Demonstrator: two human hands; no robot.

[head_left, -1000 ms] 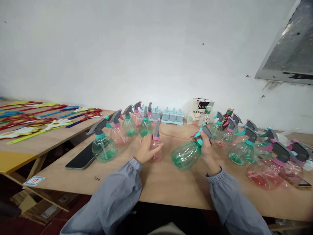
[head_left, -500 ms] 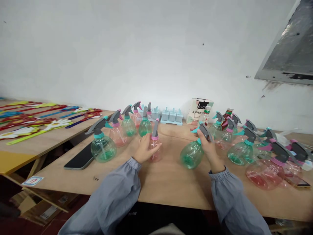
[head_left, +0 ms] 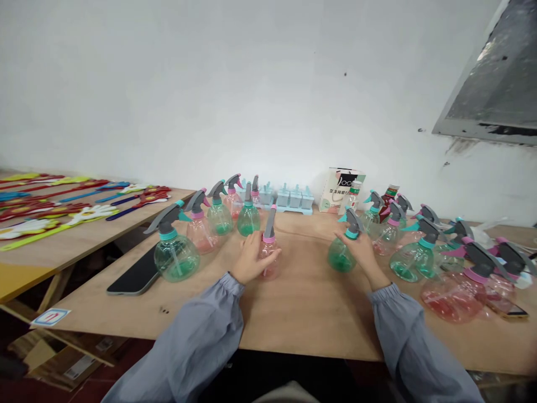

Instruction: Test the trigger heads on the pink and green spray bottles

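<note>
Near the table's middle, my left hand (head_left: 253,257) is wrapped round the neck side of a pink spray bottle (head_left: 269,267) with a grey trigger head, which stands upright. To the right, my right hand (head_left: 359,249) grips the neck of a green spray bottle (head_left: 340,257) with a teal collar. Its base seems to rest on the table. Left of my left hand stand several pink and green bottles, the nearest a large green one (head_left: 177,260). More bottles crowd the right side, among them a large pink one (head_left: 453,296).
A black phone (head_left: 136,274) lies at the left of the wooden table (head_left: 302,330). Light blue moulds (head_left: 289,198) and a printed box (head_left: 339,190) stand along the wall. Colourful hand-shaped items (head_left: 96,212) cover another table at the left. A second phone (head_left: 509,310) lies far right.
My right hand has moved slightly right and the green bottle, tilted before, is now more upright and farther back. The left hand keeps its hold on the pink bottle.
</note>
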